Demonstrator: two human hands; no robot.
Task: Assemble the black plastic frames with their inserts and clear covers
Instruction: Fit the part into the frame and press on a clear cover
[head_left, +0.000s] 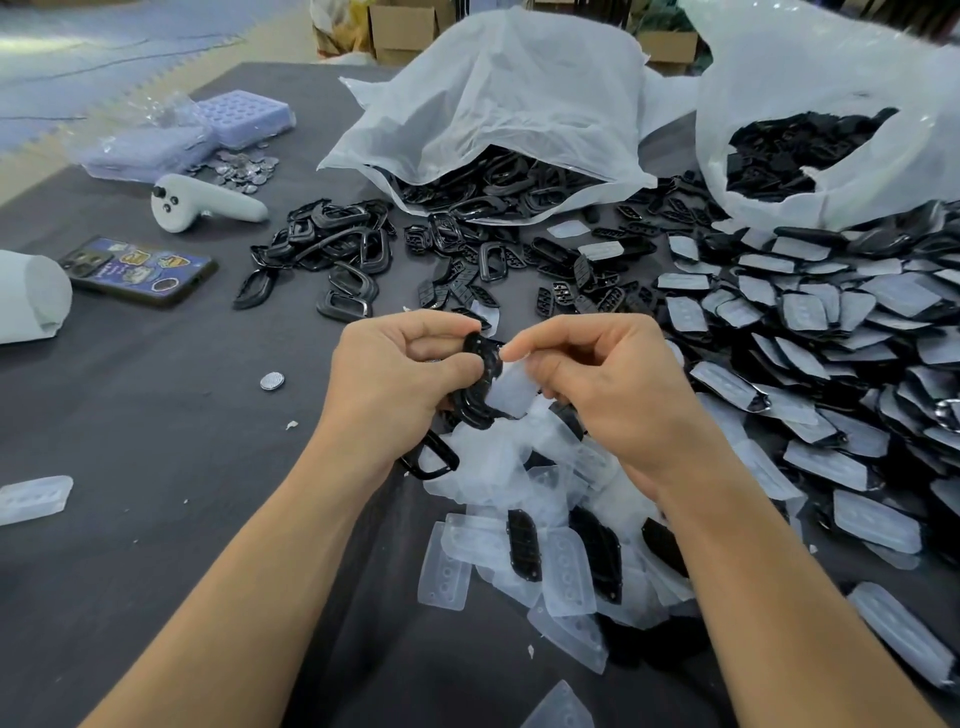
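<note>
The left hand (400, 374) grips a black frame (475, 384) at frame centre above the worktop (156, 441); the right hand (597, 384) pinches a clear cover (511, 392) against it.

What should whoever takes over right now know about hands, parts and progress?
Hands: left hand grips a black frame; right hand pinches a clear cover against it, apparently not seated.
Parts: loose frames spill from the bag; inserts beyond the hands; spare covers nearest the person.
Done: assembled pile at right.
Left: this piece, then many loose parts.
</note>
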